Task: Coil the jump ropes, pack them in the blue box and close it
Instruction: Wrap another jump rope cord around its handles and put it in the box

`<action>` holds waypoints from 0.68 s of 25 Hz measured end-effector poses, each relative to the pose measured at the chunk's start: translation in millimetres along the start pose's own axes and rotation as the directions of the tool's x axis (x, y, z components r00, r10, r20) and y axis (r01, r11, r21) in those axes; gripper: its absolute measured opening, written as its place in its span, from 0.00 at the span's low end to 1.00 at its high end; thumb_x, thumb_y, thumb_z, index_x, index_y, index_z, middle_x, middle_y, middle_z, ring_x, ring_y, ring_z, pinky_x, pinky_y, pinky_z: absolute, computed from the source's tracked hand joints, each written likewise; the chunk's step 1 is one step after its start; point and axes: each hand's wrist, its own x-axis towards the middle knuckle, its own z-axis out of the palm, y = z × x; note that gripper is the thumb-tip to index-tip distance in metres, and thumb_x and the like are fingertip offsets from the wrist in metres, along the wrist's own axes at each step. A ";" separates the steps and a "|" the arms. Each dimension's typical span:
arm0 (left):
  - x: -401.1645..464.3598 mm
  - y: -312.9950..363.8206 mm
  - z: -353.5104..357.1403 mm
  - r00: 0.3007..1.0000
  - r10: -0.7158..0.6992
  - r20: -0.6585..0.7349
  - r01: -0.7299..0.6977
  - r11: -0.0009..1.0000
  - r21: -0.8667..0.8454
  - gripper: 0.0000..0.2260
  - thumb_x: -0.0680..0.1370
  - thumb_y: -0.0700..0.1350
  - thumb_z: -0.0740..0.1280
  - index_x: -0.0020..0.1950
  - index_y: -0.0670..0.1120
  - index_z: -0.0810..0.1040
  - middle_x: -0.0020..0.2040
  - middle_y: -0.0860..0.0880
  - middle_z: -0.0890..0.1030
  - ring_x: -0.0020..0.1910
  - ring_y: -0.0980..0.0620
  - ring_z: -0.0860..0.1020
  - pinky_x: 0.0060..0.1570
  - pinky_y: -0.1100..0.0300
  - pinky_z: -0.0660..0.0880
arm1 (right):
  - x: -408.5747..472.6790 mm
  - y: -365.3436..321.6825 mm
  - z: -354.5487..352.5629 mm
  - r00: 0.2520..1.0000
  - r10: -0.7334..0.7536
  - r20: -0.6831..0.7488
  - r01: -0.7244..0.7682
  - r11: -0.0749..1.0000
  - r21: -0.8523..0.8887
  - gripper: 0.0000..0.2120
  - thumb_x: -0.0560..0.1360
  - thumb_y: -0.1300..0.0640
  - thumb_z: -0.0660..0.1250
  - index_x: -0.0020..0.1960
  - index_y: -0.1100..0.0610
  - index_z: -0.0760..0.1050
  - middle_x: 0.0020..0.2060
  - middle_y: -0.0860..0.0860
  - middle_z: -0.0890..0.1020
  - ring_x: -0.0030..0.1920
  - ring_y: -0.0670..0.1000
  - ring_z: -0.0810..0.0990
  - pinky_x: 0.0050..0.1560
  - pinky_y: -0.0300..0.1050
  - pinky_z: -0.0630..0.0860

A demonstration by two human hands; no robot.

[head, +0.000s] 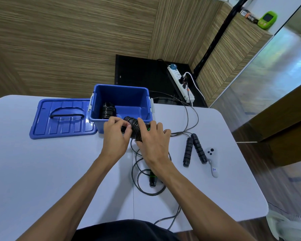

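Observation:
The open blue box (142, 100) stands at the table's far middle, with one coiled black jump rope (108, 110) inside at its left. Its blue lid (47, 122) lies flat to the left. In front of the box both hands hold a jump rope handle wrapped in dark cord (135, 130). My left hand (115, 134) pinches its left end, and my right hand (153, 138) grips its right side. That rope's loose cord and green-banded second handle (152, 178) lie below my right wrist. Another rope's two black handles (194, 150) lie to the right.
A white controller (212, 160) lies beside the black handles. Rope cord (187, 115) loops past the table's far right edge. A power strip (181, 82) sits on the black mat beyond. More cord (170, 218) trails off the near table edge.

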 end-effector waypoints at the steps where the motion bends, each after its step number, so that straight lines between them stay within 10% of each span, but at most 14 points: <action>1: 1.1 2.7 1.6 0.999 -0.031 0.008 0.031 0.999 0.009 0.06 0.79 0.42 0.64 0.48 0.41 0.80 0.52 0.49 0.70 0.55 0.53 0.64 0.54 0.57 0.71 | -0.5 -0.1 -0.1 1.000 0.001 0.000 -0.001 1.000 -0.001 0.37 0.60 0.50 0.81 0.67 0.51 0.74 0.43 0.55 0.76 0.43 0.56 0.74 0.40 0.53 0.69; 17: -9.6 -5.0 9.8 0.980 -0.100 0.174 0.032 0.933 0.359 0.06 0.73 0.40 0.66 0.47 0.38 0.75 0.47 0.41 0.72 0.46 0.45 0.70 0.40 0.52 0.72 | -26.7 -2.9 16.5 0.999 -0.029 -0.021 0.029 1.000 0.005 0.36 0.57 0.48 0.83 0.63 0.52 0.78 0.40 0.54 0.77 0.41 0.55 0.75 0.37 0.51 0.70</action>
